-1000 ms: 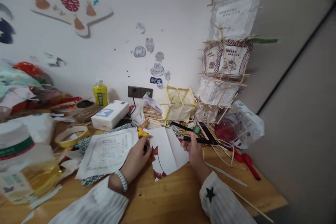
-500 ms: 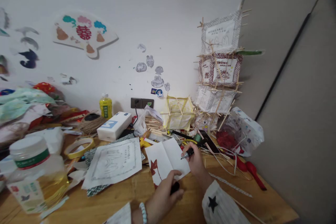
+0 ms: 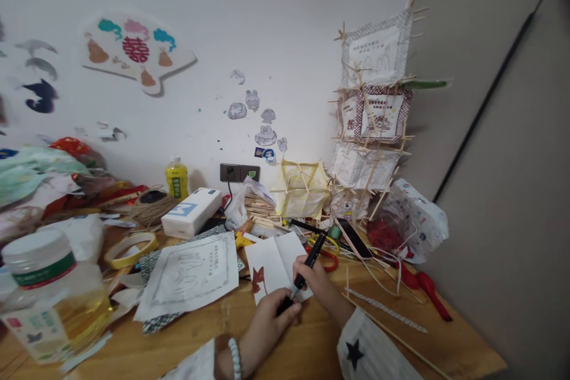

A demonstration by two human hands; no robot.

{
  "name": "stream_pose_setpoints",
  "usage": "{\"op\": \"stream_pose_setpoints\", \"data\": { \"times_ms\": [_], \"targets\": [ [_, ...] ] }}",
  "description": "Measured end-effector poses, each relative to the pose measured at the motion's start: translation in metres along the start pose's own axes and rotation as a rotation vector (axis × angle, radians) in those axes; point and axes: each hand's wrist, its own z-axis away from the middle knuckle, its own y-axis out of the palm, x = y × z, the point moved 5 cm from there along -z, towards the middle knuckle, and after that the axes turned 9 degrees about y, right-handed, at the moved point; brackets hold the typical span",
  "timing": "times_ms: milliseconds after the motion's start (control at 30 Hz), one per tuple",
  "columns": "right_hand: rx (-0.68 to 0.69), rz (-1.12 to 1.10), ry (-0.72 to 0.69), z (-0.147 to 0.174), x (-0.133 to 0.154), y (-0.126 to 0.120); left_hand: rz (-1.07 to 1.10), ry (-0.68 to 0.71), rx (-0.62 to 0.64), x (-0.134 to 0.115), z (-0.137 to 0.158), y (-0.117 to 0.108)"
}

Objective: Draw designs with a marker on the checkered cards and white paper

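My right hand [image 3: 321, 285] grips a black marker [image 3: 314, 256], its grey tip end pointing down toward my left hand. Between the thumb and fingers of my left hand [image 3: 266, 322] is a black marker cap [image 3: 284, 305]. The tip end meets the cap's opening or is very near it; the fingers partly hide the spot. Under and behind both hands lies a creased white sheet of paper [image 3: 272, 255] with a dark red maple leaf drawn at its left side.
Left of my hands lies a drawn sheet [image 3: 191, 279] on patterned paper. Around it are a tape roll [image 3: 116, 258], a tissue box [image 3: 191, 214] and a large jar [image 3: 53, 297]. A phone [image 3: 354, 237], red-handled scissors [image 3: 330, 258] and a stick-and-paper lantern tower [image 3: 374, 113] stand or lie rightward.
My right hand has brought the marker down and left from above the paper to the cap in my left hand. The marker now stands more upright. The view has shifted slightly.
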Motion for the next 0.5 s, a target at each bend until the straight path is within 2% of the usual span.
{"op": "stream_pose_setpoints", "data": {
  "times_ms": [133,367,433,500],
  "targets": [
    [0.103,0.073,-0.010,0.000,-0.002,0.012,0.018,-0.007,-0.017,0.003,0.001,-0.001],
    [0.151,0.047,-0.161,-0.001,0.002,0.020,0.033,0.037,-0.153,0.003,0.000,-0.011],
    [0.113,-0.045,-0.160,-0.003,0.004,0.015,0.016,0.032,-0.127,0.003,0.000,-0.010],
    [-0.006,-0.207,-0.163,-0.005,0.006,0.003,-0.017,0.013,-0.076,0.003,0.001,-0.007]
  ]
}}
